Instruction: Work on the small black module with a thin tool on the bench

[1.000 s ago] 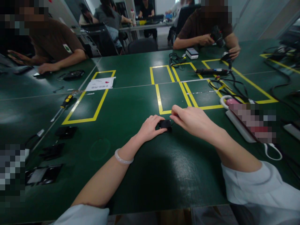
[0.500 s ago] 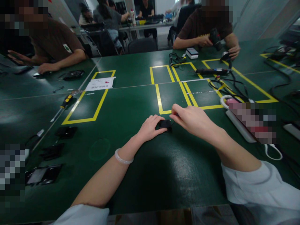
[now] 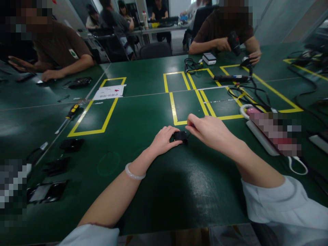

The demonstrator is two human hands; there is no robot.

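Observation:
A small black box-shaped part (image 3: pixel 180 135) rests on the green table (image 3: pixel 143 112) in front of me. My left hand (image 3: pixel 165 139) grips it from the left, thumb on the near side and fingers on the far side. Just to its right, my right hand (image 3: pixel 205 128) is closed in a pinch. A thin dark piece runs from those fingertips toward the part's right end; it is too small to name. On my left wrist sits a pale bracelet (image 3: pixel 135 172).
Black parts (image 3: pixel 71 145) and a screwdriver (image 3: pixel 73 111) lie at left, near a paper sheet (image 3: pixel 110 92). Tangled cables (image 3: pixel 248 95) and a pink-and-white object (image 3: pixel 269 131) lie at right. Across the table, a person holds a black power tool (image 3: pixel 234 42).
My two hands and the black part stay almost still. Across the table, the person's power tool has shifted slightly. People in the background have moved a little.

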